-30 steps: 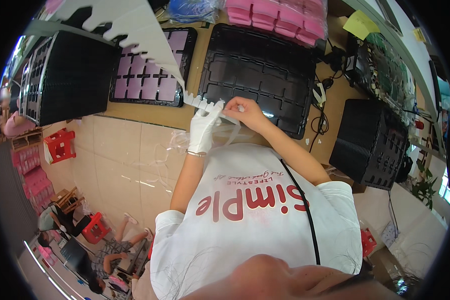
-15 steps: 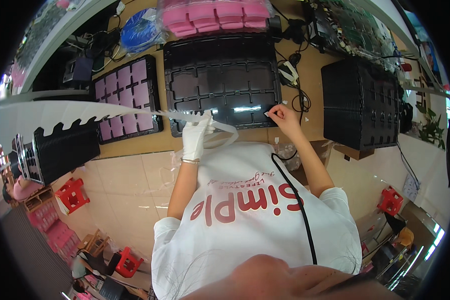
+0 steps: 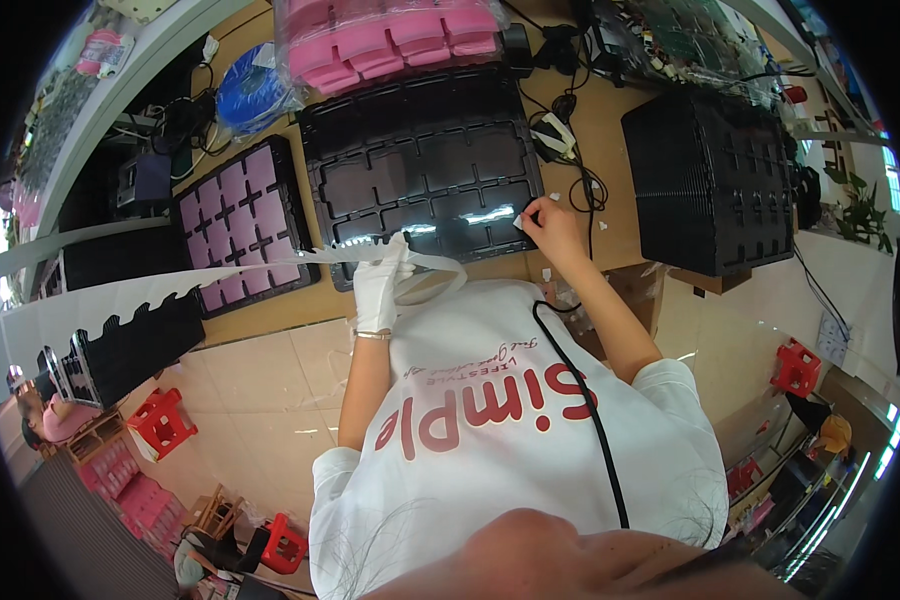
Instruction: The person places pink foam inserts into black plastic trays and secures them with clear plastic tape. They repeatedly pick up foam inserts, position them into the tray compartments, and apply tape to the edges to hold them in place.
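Observation:
My left hand (image 3: 378,292), in a white glove, is closed on a long white strip (image 3: 120,290) with notched tabs along its edge. The strip stretches away to the left, and a loop of it hangs at the right of the glove. My bare right hand (image 3: 554,228) pinches a small white piece (image 3: 518,222) at the near right edge of a black plastic tray (image 3: 432,178). That tray lies in front of me, its shallow compartments divided by raised ribs. The gloved hand is by the tray's near left edge.
Left of the tray is another black tray (image 3: 292,200) with pink-purple pads. Pink foam blocks (image 3: 400,45) in clear film sit behind. Tall stacks of black trays stand at right (image 3: 705,190) and left (image 3: 135,335). Black cables (image 3: 582,185) lie right of the tray; red stools (image 3: 162,425) stand below.
The view has shifted and tilted slightly, so the bench sits further left. The strip's left part hangs lower. My right hand still pinches the small white piece at the tray's edge.

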`<state>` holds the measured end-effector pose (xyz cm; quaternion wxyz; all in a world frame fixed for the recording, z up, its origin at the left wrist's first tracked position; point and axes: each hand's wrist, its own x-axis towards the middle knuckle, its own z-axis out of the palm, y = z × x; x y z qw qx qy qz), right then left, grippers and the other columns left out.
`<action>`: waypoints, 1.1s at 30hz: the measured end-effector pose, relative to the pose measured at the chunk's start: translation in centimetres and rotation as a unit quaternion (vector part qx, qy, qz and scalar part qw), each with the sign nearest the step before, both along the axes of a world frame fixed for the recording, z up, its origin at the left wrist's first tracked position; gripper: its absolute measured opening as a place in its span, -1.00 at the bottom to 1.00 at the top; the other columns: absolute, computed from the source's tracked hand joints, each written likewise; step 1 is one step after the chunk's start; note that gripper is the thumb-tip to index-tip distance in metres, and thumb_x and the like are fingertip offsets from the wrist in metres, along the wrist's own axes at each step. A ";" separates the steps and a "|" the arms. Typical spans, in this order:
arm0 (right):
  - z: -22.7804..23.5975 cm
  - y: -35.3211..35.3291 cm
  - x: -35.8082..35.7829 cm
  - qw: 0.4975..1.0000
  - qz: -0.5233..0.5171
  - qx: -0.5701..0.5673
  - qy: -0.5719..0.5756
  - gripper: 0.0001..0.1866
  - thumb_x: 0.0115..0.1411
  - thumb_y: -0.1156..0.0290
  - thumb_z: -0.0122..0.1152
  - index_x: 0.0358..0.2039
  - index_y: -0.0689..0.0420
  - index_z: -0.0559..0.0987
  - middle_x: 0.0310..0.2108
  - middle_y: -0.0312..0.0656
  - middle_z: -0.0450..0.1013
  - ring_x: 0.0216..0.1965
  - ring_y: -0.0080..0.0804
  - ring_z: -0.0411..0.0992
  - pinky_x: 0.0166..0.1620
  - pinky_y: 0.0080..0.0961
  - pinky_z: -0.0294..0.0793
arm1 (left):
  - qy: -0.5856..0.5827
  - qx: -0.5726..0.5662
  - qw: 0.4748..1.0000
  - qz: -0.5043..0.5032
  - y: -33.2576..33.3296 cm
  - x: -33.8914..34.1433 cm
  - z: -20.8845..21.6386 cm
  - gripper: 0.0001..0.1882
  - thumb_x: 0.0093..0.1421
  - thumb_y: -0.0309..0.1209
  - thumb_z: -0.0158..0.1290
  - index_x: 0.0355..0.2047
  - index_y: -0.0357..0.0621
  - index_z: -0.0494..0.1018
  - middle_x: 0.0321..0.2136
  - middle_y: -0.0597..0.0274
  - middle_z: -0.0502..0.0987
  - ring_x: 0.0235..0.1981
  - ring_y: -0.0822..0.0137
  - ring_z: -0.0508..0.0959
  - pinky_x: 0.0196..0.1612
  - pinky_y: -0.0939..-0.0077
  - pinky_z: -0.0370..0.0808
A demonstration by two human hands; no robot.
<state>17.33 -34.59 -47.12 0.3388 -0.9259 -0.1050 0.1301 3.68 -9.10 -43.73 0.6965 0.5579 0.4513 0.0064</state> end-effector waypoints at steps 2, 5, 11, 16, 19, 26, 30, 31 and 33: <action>0.1 0.0 0.0 1.000 0.002 -0.003 0.002 -0.82 0.00 0.31 0.30 -0.47 0.12 0.54 -0.71 -0.20 0.37 -0.63 -0.23 0.41 -0.48 -0.32 0.37 | 0.002 0.001 1.000 -0.003 0.1 0.0 -0.1 -0.66 0.15 -0.15 0.22 -0.38 -0.21 0.52 -0.52 0.32 0.54 -0.56 0.59 0.42 -0.41 0.72 0.39; -0.3 0.2 -0.3 1.000 -0.014 0.001 -0.011 -0.82 0.00 0.32 0.30 -0.47 0.13 0.54 -0.69 -0.19 0.38 -0.62 -0.23 0.42 -0.48 -0.30 0.36 | 0.003 0.000 1.000 -0.012 0.0 -0.1 0.0 -0.66 0.15 -0.16 0.23 -0.36 -0.22 0.52 -0.50 0.30 0.55 -0.55 0.59 0.42 -0.41 0.73 0.39; -0.4 -1.5 -0.4 0.985 0.135 0.094 -0.049 -0.87 0.02 0.41 0.30 -0.41 0.14 0.58 -0.64 -0.28 0.40 -0.56 -0.47 0.38 -0.46 -0.46 0.32 | -0.011 0.005 1.000 -0.005 -0.1 0.0 0.1 -0.64 0.14 -0.15 0.23 -0.36 -0.26 0.53 -0.50 0.27 0.55 -0.55 0.57 0.46 -0.42 0.72 0.41; -0.3 -6.1 -1.0 0.912 -0.165 0.334 0.175 -0.83 0.12 0.41 0.26 -0.32 0.20 0.54 -0.52 -0.36 0.40 -0.40 -0.71 0.32 -0.40 -0.62 0.29 | -0.028 0.032 0.999 0.007 0.3 -0.7 0.1 -0.64 0.14 -0.17 0.23 -0.40 -0.30 0.56 -0.51 0.25 0.58 -0.55 0.50 0.54 -0.42 0.66 0.47; -4.1 -13.9 -5.2 0.965 -0.217 0.147 -0.023 -0.80 0.11 0.40 0.24 -0.28 0.20 0.50 -0.43 -0.24 0.44 -0.35 -0.50 0.39 -0.22 -0.53 0.37 | 0.048 0.213 0.973 -0.069 1.3 -2.5 1.3 -0.70 0.13 -0.24 0.24 -0.38 -0.28 0.57 -0.53 0.27 0.58 -0.54 0.50 0.54 -0.41 0.60 0.47; -13.5 -26.8 -16.8 0.841 -0.170 -0.510 0.055 -0.49 0.09 0.12 0.20 -0.05 0.22 0.51 -0.15 0.11 0.50 -0.05 0.00 0.46 0.02 -0.20 0.43 | 0.001 0.324 0.873 -0.365 5.3 -7.5 2.2 -0.60 -0.01 -0.13 0.29 -0.34 -0.22 0.58 -0.47 0.13 0.61 -0.44 0.19 0.60 -0.26 0.40 0.51; -1.4 -21.6 -8.4 0.835 0.029 -0.473 0.279 -0.72 0.09 0.32 0.16 -0.25 0.22 0.62 -0.15 0.09 0.52 -0.08 -0.02 0.50 -0.09 -0.19 0.52 | 0.229 0.348 0.776 -0.474 11.3 -8.7 5.9 -0.55 -0.11 -0.11 0.31 -0.26 -0.12 0.59 -0.29 0.02 0.60 -0.25 0.07 0.61 -0.16 0.28 0.53; 1.7 -18.9 -6.3 0.869 0.052 -0.436 0.227 -0.75 0.07 0.34 0.16 -0.29 0.21 0.62 -0.22 0.05 0.54 -0.15 -0.01 0.52 -0.13 -0.19 0.52 | 0.307 0.383 0.734 -0.469 12.4 -7.6 7.0 -0.61 -0.04 -0.14 0.25 -0.25 -0.10 0.58 -0.28 0.00 0.59 -0.25 0.05 0.60 -0.17 0.24 0.52; 6.1 -13.4 -1.6 0.942 0.108 -0.311 0.068 -0.82 0.01 0.40 0.18 -0.42 0.24 0.59 -0.40 0.04 0.51 -0.35 0.06 0.50 -0.27 -0.15 0.50 | 0.295 0.495 0.706 -0.412 15.8 -5.6 6.0 -0.70 0.10 -0.19 0.12 -0.23 -0.09 0.56 -0.31 -0.03 0.57 -0.27 -0.01 0.58 -0.21 0.17 0.51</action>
